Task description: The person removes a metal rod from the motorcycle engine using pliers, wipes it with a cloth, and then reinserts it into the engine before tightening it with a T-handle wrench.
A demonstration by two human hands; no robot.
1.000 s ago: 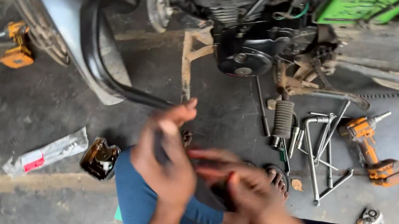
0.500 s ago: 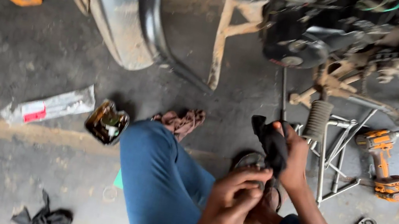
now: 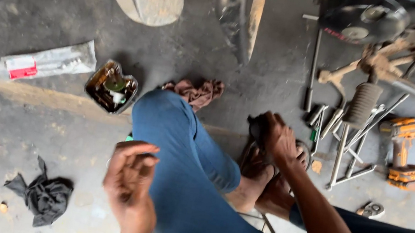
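A small dark part (image 3: 258, 126) is gripped in the right hand (image 3: 278, 140), down low just above the bare feet (image 3: 258, 185) and beside the spread of wrenches (image 3: 347, 144) on the floor (image 3: 3, 114). The left hand (image 3: 130, 177) is raised by the blue-clad knee (image 3: 172, 122), fingers curled, nothing seen in it. A small tray (image 3: 110, 88) is set near the knee.

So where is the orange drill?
In the head view, the orange drill lies on the floor at the right, beside the metal wrenches, beyond the right hand.
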